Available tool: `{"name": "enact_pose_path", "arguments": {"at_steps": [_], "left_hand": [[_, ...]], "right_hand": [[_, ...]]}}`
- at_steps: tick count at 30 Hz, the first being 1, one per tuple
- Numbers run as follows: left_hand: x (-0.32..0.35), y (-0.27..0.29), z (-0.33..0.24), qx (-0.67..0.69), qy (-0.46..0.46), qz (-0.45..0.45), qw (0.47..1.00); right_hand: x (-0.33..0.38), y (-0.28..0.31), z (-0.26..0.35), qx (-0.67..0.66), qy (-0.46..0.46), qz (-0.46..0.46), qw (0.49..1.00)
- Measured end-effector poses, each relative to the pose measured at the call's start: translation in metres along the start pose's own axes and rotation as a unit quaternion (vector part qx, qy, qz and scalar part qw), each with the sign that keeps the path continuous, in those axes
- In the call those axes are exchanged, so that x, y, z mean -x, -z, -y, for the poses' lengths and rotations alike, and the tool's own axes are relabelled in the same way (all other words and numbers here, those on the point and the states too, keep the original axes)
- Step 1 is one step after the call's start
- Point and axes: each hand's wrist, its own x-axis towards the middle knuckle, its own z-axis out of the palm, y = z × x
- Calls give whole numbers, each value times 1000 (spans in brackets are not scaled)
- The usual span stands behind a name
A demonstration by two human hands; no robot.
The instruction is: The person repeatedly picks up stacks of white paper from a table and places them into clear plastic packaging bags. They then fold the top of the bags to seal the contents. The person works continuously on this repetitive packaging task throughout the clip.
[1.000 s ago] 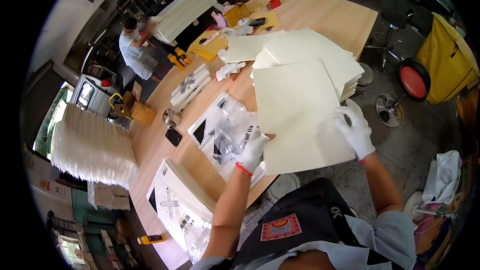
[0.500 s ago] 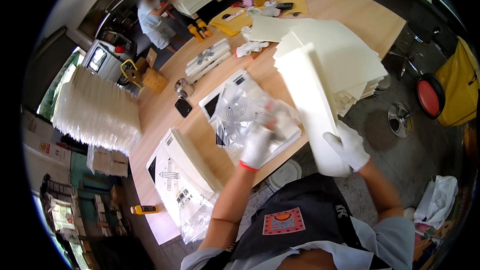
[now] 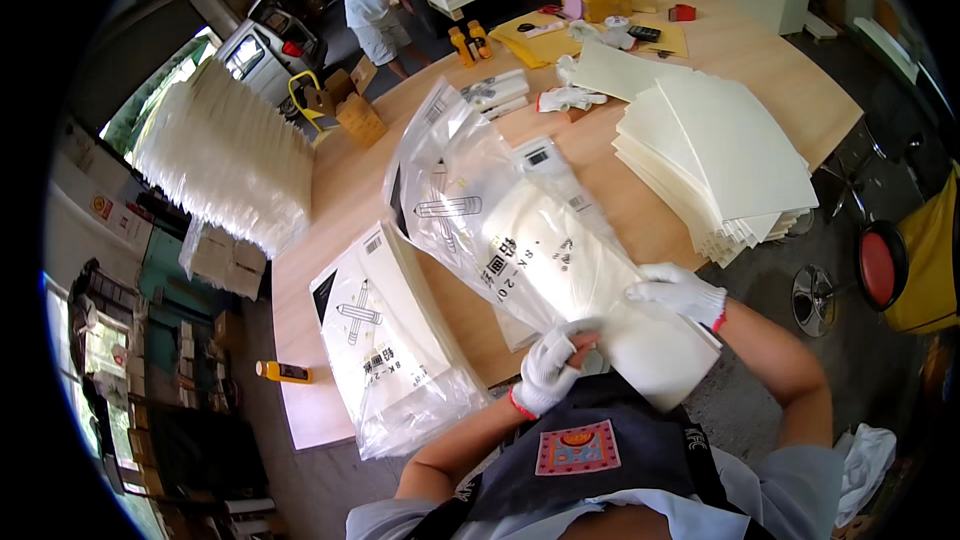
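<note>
- Head view: left hand (image 3: 548,365), in a white glove, pinches the near edge of a clear plastic bag (image 3: 500,225) – fingers curled tight on the film.
- Right hand (image 3: 680,292), also gloved, lies with fingers spread on a white sheet (image 3: 640,325) that is partly inside the bag.
- The bag stretches toward 11 o'clock over the wooden table (image 3: 640,205).
- A stack of cream sheets (image 3: 725,165) lies at 2 o'clock – well apart.
- Another bagged pack (image 3: 390,340) rests at 9 o'clock.
</note>
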Motion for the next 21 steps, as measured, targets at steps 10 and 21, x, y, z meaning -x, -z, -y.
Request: {"name": "enact_pose_path", "arguments": {"at_steps": [10, 21], "left_hand": [[-46, 15, -3, 14, -48, 36, 998], [-85, -31, -28, 9, -52, 120, 991]], "right_hand": [[-42, -29, -21, -162, -12, -25, 986], [-50, -79, -17, 524, 228, -129, 811]]}}
